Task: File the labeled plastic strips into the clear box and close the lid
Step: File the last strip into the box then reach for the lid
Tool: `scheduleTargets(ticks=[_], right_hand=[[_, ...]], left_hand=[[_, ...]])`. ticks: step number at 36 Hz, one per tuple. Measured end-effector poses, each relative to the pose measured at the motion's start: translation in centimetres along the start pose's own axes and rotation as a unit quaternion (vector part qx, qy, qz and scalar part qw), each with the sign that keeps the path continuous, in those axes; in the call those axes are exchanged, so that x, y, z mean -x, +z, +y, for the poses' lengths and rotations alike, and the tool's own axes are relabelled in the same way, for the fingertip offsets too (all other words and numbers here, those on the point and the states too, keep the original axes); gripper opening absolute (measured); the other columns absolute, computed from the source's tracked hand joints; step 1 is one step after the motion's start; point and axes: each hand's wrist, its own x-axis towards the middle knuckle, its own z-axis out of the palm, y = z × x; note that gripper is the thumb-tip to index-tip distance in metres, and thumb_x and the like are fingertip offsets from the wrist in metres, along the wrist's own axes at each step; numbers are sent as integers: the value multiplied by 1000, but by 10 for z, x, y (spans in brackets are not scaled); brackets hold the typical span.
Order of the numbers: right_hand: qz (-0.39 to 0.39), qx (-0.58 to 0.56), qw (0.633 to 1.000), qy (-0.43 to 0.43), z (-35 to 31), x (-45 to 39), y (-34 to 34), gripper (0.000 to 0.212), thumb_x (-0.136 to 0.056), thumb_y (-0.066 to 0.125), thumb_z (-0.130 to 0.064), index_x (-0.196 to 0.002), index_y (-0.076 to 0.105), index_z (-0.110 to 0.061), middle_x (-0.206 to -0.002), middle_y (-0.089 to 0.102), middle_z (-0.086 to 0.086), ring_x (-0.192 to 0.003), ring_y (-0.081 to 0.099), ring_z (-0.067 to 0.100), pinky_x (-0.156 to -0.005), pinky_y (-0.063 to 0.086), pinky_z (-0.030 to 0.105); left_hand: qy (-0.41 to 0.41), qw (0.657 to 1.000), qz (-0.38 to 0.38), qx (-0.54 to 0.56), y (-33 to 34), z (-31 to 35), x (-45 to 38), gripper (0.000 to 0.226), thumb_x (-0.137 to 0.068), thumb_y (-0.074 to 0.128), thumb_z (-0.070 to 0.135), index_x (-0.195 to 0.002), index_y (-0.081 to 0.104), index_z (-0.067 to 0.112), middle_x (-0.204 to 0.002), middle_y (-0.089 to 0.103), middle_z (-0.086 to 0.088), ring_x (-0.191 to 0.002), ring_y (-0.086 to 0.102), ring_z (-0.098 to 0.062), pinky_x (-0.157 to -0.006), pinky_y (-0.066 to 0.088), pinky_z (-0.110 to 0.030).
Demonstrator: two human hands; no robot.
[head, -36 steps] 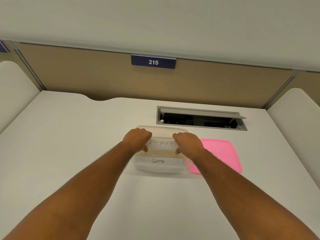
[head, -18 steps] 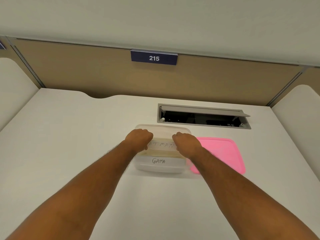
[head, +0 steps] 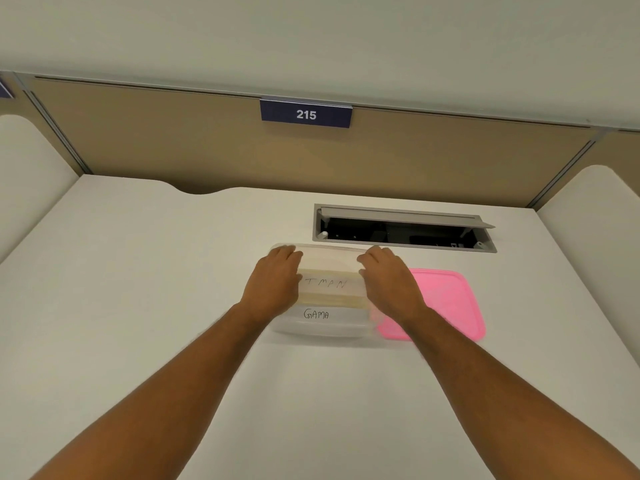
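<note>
On the white worktop (head: 121,306) stands the clear box (head: 329,327), its near wall marked "GAMA", with the pink lid (head: 446,303) lying flat just to its right, off the box. Both hands reach over the open top: the left hand (head: 275,284) and the right hand (head: 391,284) lie with fingers fairly straight at either end of a labeled strip (head: 327,284) reading "TMAN", each grip loose and touching rather than clasping. Beyond are an open cable hatch (head: 403,228) and a partition sign (head: 306,114) reading 215
</note>
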Motion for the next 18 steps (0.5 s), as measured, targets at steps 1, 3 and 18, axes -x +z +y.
scheduleTargets(ticks=[1,3,18], right_hand=[[24,-12,999,23,2,4,-3,19,-93,62,-10,-112,67,-10,-107,63,5,-97,57,26,-81,52,39],[59,-37,994,80,7,14,-9,20,-94,59,-6,-111,67,-9,-106,63,6,-96,58,26,-79,52,40],[-98,-65,972,203,10,120,35,22,-94,55,-17,-113,64,-11,-109,62,6,-97,59,29,-79,50,40]], left_hand=[[-24,999,17,23,-2,3,6,47,-92,66,19,-135,53,6,-145,50,-12,-136,43,-30,-106,43,-43],[-70,995,33,63,-3,8,16,53,-96,61,21,-144,44,8,-155,38,-10,-144,32,-27,-114,33,-43],[-119,989,-2,93,21,13,54,63,-106,36,29,-157,8,6,-166,-3,-7,-153,-6,-20,-123,3,-37]])
